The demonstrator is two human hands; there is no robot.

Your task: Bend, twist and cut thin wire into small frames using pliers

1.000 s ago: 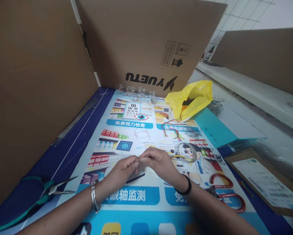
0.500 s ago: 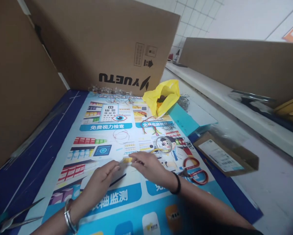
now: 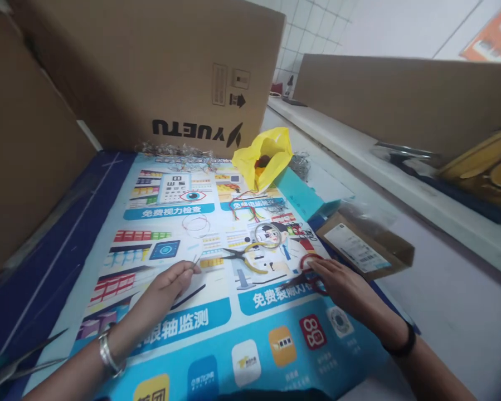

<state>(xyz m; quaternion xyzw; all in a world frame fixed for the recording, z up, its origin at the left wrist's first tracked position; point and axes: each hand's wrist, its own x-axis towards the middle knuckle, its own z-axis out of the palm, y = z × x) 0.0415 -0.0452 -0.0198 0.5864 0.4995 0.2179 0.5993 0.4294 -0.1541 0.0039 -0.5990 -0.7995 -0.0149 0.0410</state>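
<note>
My left hand [image 3: 175, 280] is closed in a pinch over the printed sheet [image 3: 217, 345], with a thin piece of wire [image 3: 197, 259] poking out past the fingertips. Over to the right, my right hand [image 3: 342, 284] has its fingers closed on the red handles of a pair of scissors [image 3: 318, 283], which lie on the sheet with dark blades to the left. Between the hands are yellow-handled pliers [image 3: 253, 257], jaws apart. A round, clear-looking ring [image 3: 268, 235] lies just behind them.
A yellow bag [image 3: 267, 159], a teal box [image 3: 298, 195] and an opened brown carton [image 3: 365, 245] stand at the back right. Tangled wire [image 3: 175, 153] lies along the cardboard wall [image 3: 150, 72]. Another pair of scissors [image 3: 28, 367] lies at lower left. Coloured threads [image 3: 250, 209] lie near the bag.
My right hand has left my left hand and moved right to the red scissors. The pliers now show fully. The left hand keeps its pinch, and the view has shifted slightly.
</note>
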